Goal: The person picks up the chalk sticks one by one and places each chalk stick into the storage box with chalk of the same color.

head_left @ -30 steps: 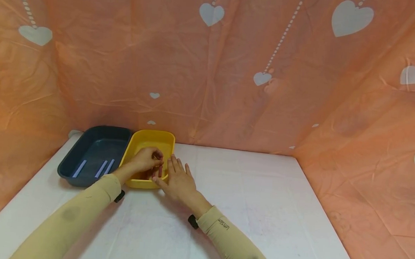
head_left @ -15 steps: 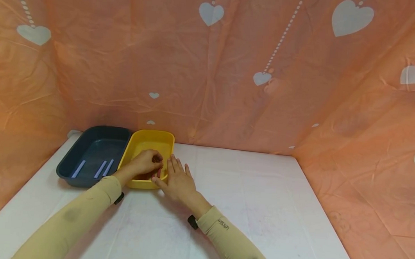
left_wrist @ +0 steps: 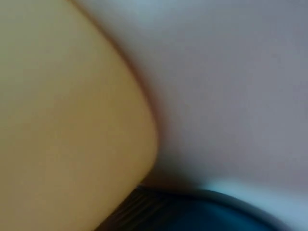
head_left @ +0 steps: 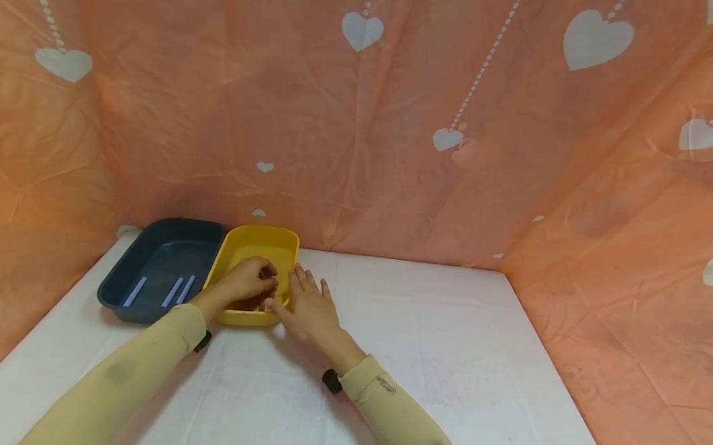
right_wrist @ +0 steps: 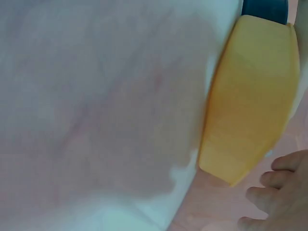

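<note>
In the head view my left hand reaches into the yellow tray, fingers bent around a small reddish-pink stick. Most of that stick is hidden by the fingers. My right hand lies along the tray's right rim with straight, slightly spread fingers. Its thumb extends over the front right corner, close to the stick. In the right wrist view the right hand's fingers show near the end of the tray's yellow outer wall. Only blurred yellow and dark shapes fill the left wrist view.
A dark blue tray stands against the yellow one on its left. Inside it lie three lavender sticks, spaced apart. Both trays sit on a white-covered table, near the orange heart-print backdrop.
My left hand has lowered slightly in the yellow tray, and less of the reddish stick shows than before. The right hand has stayed by the rim. The head view has shifted a little.
</note>
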The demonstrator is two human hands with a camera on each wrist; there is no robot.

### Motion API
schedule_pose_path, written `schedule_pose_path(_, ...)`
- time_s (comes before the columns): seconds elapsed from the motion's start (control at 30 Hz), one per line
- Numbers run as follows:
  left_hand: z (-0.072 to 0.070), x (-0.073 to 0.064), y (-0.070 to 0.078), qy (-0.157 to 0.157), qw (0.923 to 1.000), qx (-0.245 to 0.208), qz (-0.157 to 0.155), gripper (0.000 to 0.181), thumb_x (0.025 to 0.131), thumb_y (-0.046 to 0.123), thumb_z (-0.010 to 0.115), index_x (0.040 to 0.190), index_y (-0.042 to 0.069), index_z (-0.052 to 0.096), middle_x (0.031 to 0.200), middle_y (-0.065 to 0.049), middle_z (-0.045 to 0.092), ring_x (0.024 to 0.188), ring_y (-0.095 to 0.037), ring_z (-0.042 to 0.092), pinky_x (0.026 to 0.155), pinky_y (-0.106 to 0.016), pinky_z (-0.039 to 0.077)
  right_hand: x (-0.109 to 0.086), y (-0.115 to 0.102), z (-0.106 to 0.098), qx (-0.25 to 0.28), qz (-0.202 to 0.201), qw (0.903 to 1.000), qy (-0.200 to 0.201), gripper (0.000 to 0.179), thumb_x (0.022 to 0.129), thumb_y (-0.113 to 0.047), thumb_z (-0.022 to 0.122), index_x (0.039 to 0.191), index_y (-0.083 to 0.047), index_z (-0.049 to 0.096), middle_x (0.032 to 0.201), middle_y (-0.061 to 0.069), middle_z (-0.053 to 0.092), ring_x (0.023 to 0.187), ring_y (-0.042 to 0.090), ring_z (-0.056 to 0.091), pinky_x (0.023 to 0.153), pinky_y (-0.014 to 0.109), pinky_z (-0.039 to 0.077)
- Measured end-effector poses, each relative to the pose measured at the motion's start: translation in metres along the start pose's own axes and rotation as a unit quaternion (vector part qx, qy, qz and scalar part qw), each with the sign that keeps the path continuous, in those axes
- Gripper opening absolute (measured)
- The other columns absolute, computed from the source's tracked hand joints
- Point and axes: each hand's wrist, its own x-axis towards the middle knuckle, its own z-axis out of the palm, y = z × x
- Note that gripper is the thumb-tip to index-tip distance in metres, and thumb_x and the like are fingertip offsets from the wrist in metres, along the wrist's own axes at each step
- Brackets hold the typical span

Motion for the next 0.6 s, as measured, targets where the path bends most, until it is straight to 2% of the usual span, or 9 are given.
schedule_pose_path(0.17, -0.007, -0.007, 0.005, 0.040, 0.9992, -0.003, -0.002, 0.031, 0.100, 0.015, 0.067, 0.122, -0.007, 0.066, 0.113, -0.023, 0.065, 0.100, -0.035, 0.064, 0.094, -0.052, 0.054, -0.004, 0.011, -0.016, 0.007, -0.013, 0.9988, 0.047, 0.078, 0.105, -0.057, 0.049, 0.163, -0.007, 0.032, 0.171, 0.007, 0.027, 0.155, 0.025, 0.029, 0.125, 0.051, 0.021)
schedule_pose_path(0.27, -0.010, -0.014, 0.010, 0.056, 0.9983, 0.012, -0.003, 0.034, 0.101, 0.017, 0.066, 0.125, -0.006, 0.065, 0.119, -0.023, 0.063, 0.107, -0.038, 0.062, 0.098, -0.054, 0.052, -0.009, 0.020, -0.026, 0.012, -0.019, 0.9963, 0.083, 0.075, 0.104, -0.051, 0.056, 0.161, -0.007, 0.036, 0.169, 0.008, 0.031, 0.154, 0.026, 0.032, 0.125, 0.050, 0.023)
schedule_pose_path(0.43, -0.017, -0.034, 0.022, 0.088, 0.9939, 0.067, -0.013, 0.040, 0.102, 0.025, 0.067, 0.133, 0.000, 0.063, 0.128, -0.022, 0.060, 0.116, -0.040, 0.059, 0.102, -0.059, 0.048, -0.022, 0.041, -0.044, 0.037, -0.023, 0.9903, 0.132, 0.071, 0.102, -0.044, 0.060, 0.158, -0.003, 0.042, 0.165, 0.013, 0.037, 0.151, 0.030, 0.037, 0.124, 0.052, 0.025)
schedule_pose_path(0.6, -0.024, -0.056, 0.033, 0.136, 0.9823, 0.129, 0.000, 0.048, 0.101, 0.031, 0.066, 0.138, 0.000, 0.061, 0.137, -0.026, 0.057, 0.124, -0.046, 0.054, 0.105, -0.064, 0.040, -0.037, 0.067, -0.057, 0.037, -0.010, 0.9876, 0.152, 0.072, 0.102, -0.043, 0.061, 0.158, -0.003, 0.040, 0.164, 0.015, 0.039, 0.152, 0.033, 0.036, 0.123, 0.055, 0.024)
